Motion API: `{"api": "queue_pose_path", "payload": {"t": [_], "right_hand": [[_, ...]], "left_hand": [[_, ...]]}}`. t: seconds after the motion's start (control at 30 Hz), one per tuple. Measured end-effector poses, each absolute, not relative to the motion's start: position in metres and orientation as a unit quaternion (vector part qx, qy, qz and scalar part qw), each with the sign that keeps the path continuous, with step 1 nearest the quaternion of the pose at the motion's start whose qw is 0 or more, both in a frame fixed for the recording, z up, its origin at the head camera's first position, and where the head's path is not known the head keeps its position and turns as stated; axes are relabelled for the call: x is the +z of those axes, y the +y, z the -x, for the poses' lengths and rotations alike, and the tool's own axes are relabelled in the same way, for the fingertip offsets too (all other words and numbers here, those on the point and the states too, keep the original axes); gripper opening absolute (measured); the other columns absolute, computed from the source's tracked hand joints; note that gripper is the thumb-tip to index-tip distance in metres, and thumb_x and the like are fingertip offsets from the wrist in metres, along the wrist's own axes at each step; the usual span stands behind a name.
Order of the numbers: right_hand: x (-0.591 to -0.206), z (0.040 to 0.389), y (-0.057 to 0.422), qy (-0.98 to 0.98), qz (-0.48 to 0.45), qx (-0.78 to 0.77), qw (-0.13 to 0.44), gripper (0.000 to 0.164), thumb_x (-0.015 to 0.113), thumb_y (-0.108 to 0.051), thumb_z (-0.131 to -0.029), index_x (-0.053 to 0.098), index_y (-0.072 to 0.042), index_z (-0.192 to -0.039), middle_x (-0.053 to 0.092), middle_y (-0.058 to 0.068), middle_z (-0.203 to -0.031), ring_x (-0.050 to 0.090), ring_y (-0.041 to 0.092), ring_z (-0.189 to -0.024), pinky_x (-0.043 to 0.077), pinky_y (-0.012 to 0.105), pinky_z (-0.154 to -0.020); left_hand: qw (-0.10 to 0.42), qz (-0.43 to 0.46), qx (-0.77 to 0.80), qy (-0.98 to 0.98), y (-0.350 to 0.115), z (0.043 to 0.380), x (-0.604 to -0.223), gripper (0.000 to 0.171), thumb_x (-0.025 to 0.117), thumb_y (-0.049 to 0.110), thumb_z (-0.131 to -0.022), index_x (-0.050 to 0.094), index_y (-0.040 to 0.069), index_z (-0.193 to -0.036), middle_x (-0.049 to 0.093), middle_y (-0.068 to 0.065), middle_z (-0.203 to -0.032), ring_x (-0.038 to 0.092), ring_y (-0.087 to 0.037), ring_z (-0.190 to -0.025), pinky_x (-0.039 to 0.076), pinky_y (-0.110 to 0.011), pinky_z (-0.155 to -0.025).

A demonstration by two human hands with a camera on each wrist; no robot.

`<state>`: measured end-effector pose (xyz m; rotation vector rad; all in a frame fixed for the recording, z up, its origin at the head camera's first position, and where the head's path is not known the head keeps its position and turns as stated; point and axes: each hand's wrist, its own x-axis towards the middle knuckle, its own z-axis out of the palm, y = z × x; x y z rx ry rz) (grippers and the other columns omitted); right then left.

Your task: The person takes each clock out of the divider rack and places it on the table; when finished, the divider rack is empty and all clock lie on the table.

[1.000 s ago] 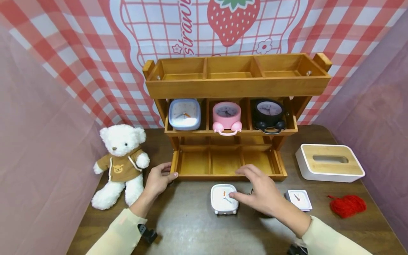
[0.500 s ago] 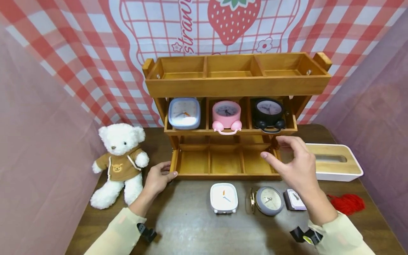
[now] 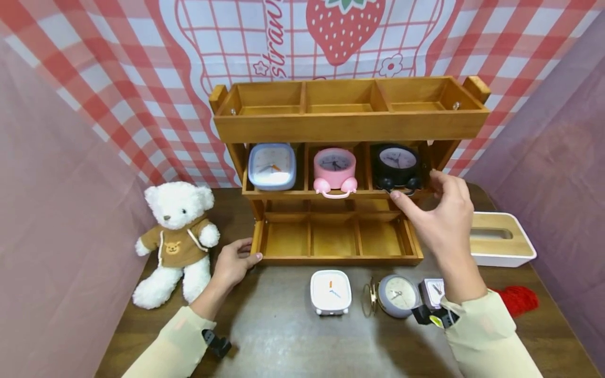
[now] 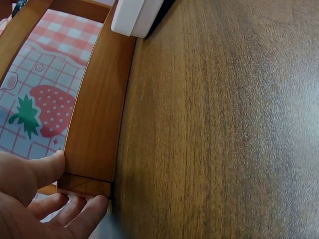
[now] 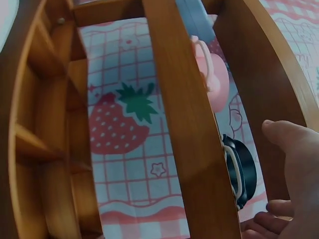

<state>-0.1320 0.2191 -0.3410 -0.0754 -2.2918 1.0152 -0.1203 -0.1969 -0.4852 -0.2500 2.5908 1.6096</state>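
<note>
A three-tier wooden rack point(image 3: 350, 128) stands against the cloth. My left hand point(image 3: 236, 263) holds the front left corner of its bottom tier; in the left wrist view, the thumb point(image 4: 50, 168) lies on one side of the board point(image 4: 92, 119) and the fingertips on its end. My right hand point(image 3: 448, 218) is at the right end of the middle tier, thumb and fingers spread, beside a black alarm clock point(image 3: 398, 160). In the right wrist view that hand point(image 5: 294, 164) has a gap between it and the black clock point(image 5: 245, 174). A pink clock point(image 3: 334, 167) and a blue clock point(image 3: 271, 167) share that tier.
On the table lie a white clock point(image 3: 331, 292), a round grey clock point(image 3: 398, 295) and a small square clock point(image 3: 433, 292). A teddy bear point(image 3: 177, 247) sits left. At right are a tissue box point(image 3: 502, 239) and red yarn point(image 3: 519, 300).
My right hand has moved from above the table clocks, right and up to the middle tier's right end, uncovering the round grey clock. The left hand keeps its hold on the corner.
</note>
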Motion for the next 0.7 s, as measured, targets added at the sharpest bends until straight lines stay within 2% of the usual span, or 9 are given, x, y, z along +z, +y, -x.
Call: {"api": "queue_pose_path", "payload": {"t": [0.07, 0.3, 0.43, 0.7], "right_hand": [[-0.34, 0.136, 0.214, -0.863, 0.036, 0.389, 0.321, 0.081, 0.092, -0.044, -0.072, 0.062, -0.002, -0.135, 0.059, 0.019, -0.124, 0.056, 0.033, -0.112, 0.042, 0.047, -0.092], [-0.34, 0.152, 0.196, -0.846, 0.031, 0.394, 0.357, 0.082, 0.09, -0.047, -0.073, 0.06, 0.002, -0.132, 0.057, 0.025, -0.12, 0.055, 0.037, -0.112, 0.043, 0.05, -0.094], [-0.341, 0.159, 0.193, -0.845, 0.029, 0.387, 0.367, 0.084, 0.09, -0.047, -0.073, 0.059, 0.003, -0.133, 0.056, 0.027, -0.124, 0.055, 0.04, -0.115, 0.043, 0.054, -0.1], [-0.336, 0.164, 0.193, -0.865, 0.073, 0.38, 0.318, 0.088, 0.087, -0.052, -0.073, 0.057, 0.002, -0.136, 0.056, 0.026, -0.132, 0.055, 0.044, -0.122, 0.042, 0.057, -0.106]], "left_hand": [[0.042, 0.082, 0.523, 0.847, -0.197, 0.12, -0.484, 0.054, 0.076, 0.006, -0.092, 0.056, -0.008, -0.14, 0.066, -0.03, -0.127, 0.067, -0.041, -0.116, 0.06, -0.033, -0.086], [0.044, 0.082, 0.523, 0.847, -0.197, 0.12, -0.483, 0.053, 0.076, 0.006, -0.092, 0.057, -0.007, -0.14, 0.066, -0.029, -0.127, 0.067, -0.041, -0.116, 0.06, -0.033, -0.085], [0.043, 0.075, 0.523, 0.848, -0.198, 0.12, -0.484, 0.053, 0.076, 0.006, -0.092, 0.057, -0.008, -0.14, 0.066, -0.03, -0.127, 0.067, -0.042, -0.116, 0.06, -0.036, -0.088], [0.04, 0.078, 0.522, 0.848, -0.197, 0.121, -0.484, 0.052, 0.076, 0.005, -0.091, 0.058, -0.008, -0.139, 0.067, -0.029, -0.126, 0.068, -0.041, -0.115, 0.06, -0.036, -0.086]]}}
